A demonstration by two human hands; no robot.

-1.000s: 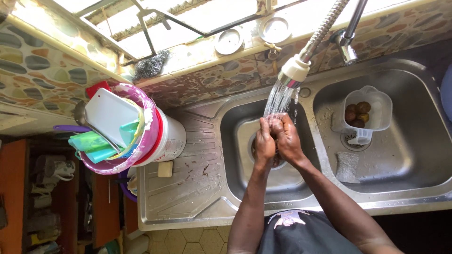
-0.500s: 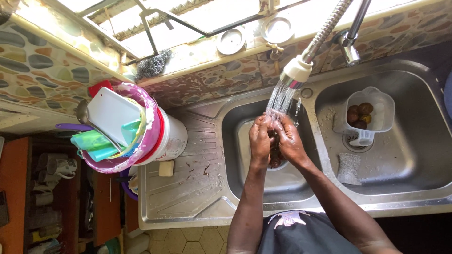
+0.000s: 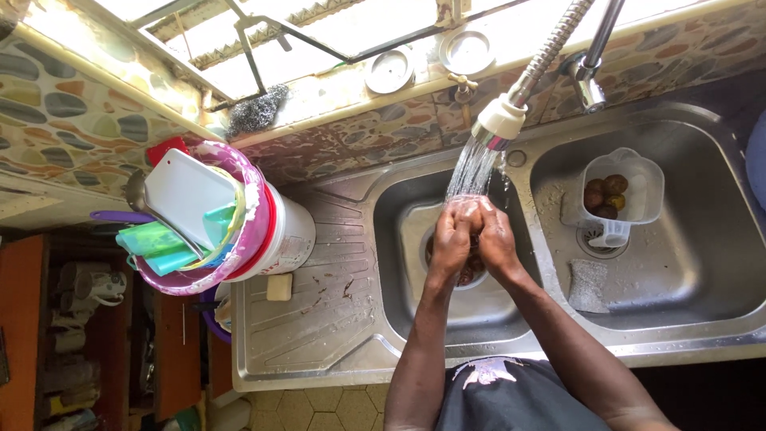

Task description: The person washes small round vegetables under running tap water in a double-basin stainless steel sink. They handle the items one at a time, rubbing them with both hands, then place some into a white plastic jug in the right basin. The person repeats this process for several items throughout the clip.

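My left hand [image 3: 451,239] and my right hand [image 3: 496,239] are pressed together over the left basin [image 3: 399,207] of a steel double sink. Their fingers are curled against each other, and I see nothing held between them. Water [image 3: 471,172] pours from a white spray head [image 3: 501,120] on a flexible metal hose and lands on my fingertips. The drain beneath my hands is mostly hidden by them.
The right basin [image 3: 702,263] holds a clear plastic jug [image 3: 613,195] with several round brown fruits, plus a grey scouring pad [image 3: 589,285]. A soap bar [image 3: 279,286] lies on the drainboard beside a white bucket [image 3: 283,235] topped by a pink bowl of plastic dishes. Steel wool [image 3: 259,108] sits on the sill.
My hands have kept rubbing together under the stream, first dropping slightly toward the drain, then rising so the fingertips meet the water. Nothing else has moved.
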